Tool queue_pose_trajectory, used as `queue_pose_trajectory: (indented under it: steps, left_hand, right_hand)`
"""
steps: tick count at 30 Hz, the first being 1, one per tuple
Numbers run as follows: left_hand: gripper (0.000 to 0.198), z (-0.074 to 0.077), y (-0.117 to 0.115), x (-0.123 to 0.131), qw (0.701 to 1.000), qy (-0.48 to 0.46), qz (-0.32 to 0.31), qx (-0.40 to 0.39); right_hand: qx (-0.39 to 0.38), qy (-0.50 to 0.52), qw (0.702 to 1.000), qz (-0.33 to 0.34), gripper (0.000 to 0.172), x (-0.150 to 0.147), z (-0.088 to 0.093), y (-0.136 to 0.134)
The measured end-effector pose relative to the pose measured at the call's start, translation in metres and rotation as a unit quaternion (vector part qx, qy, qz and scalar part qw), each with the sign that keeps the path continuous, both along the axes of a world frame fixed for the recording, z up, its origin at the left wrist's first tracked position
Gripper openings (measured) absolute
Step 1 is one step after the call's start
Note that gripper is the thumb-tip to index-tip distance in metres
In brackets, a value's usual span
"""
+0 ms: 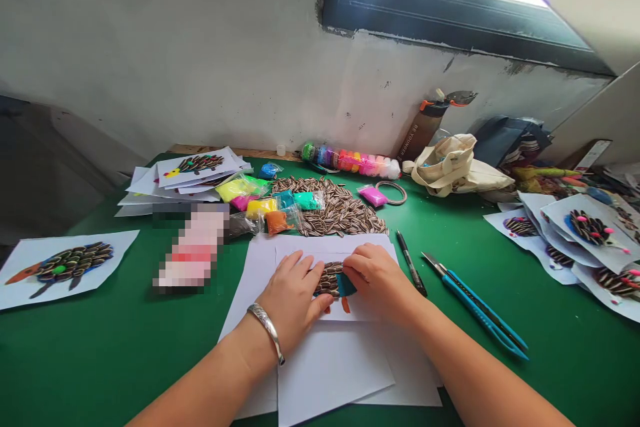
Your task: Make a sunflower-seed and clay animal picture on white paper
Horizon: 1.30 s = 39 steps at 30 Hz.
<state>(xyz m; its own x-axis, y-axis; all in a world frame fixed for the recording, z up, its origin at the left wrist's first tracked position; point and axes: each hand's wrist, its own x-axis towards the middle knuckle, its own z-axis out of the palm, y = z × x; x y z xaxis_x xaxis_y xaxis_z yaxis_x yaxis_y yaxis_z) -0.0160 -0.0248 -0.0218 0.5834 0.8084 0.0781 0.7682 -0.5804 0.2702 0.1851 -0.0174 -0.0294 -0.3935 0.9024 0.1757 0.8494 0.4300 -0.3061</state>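
A white sheet is laid on more paper on the green table, and on it a small seed picture is set between the two hands: rows of striped seeds beside a bare patch of blue clay, with orange pieces placed at 6 o'clock of it. The picture is flanked at 9 o'clock by the left hand, whose fingers are loosely spread and laid over the sheet and the edge of the seeds, with nothing seen to be gripped. At 3 o'clock the blue patch is met by the right hand; its fingers are bent and drawn close together, but whether anything is pinched cannot be told, the tips being hidden. A silver bracelet is worn on the left wrist. Measured from the seed picture, a heap of loose seeds is spread at 12 o'clock, packets of coloured clay are clustered at 11, and a pink packet is placed at 1. A black pen and a blue-handled tool are laid near 3 o'clock.
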Motion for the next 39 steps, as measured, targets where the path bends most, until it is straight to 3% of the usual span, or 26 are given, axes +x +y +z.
queue_pose_trajectory:
  steps: [11, 24, 32, 39]
  left_hand:
    - [0.042, -0.004, 0.000, 0.000, 1.000, -0.014, 0.000, 0.005]
    - [0.040, -0.003, 0.000, -0.001, 1.000, -0.013, 0.000, 0.020]
    - [0.043, -0.001, 0.001, 0.000, 1.000, -0.007, -0.002, -0.013]
    - [0.041, -0.003, 0.001, -0.002, 1.000, -0.018, -0.005, -0.011]
  right_hand:
    - [0.027, 0.006, 0.999, 0.019, 0.023, 0.003, -0.010, 0.000]
    - [0.023, 0.012, 0.999, 0.022, 0.023, 0.001, -0.009, 0.001]
    - [0.006, 0.092, 0.995, -0.038, 0.018, 0.006, -0.006, 0.006]
    - [0.009, 0.060, 0.995, -0.082, 0.018, 0.006, -0.005, 0.025]
